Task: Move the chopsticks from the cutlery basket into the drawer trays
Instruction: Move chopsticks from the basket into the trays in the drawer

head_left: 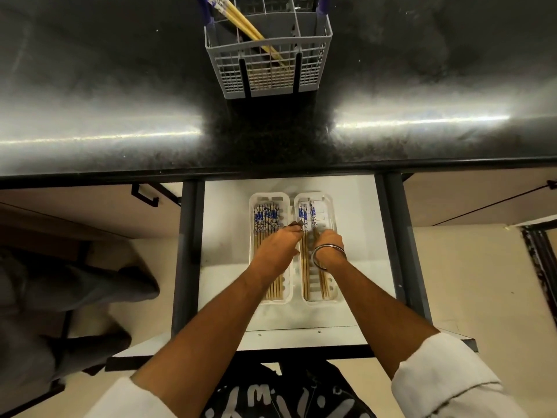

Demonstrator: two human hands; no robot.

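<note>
Lying under right hand [328, 242] fingers: tray chopsticks [305, 236].

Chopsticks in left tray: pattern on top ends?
Blue-and-white print on the chopsticks; yellowish wood below. Head view.

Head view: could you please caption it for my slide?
Both hands lay chopsticks in drawer trays; more wait in the basket.

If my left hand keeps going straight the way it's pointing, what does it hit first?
The left hand points away from you and a little right, fingertips at the divide between the two trays. Going straight on, it would probably first meet the blue-patterned chopsticks in the right tray, though depth is unclear.
</note>
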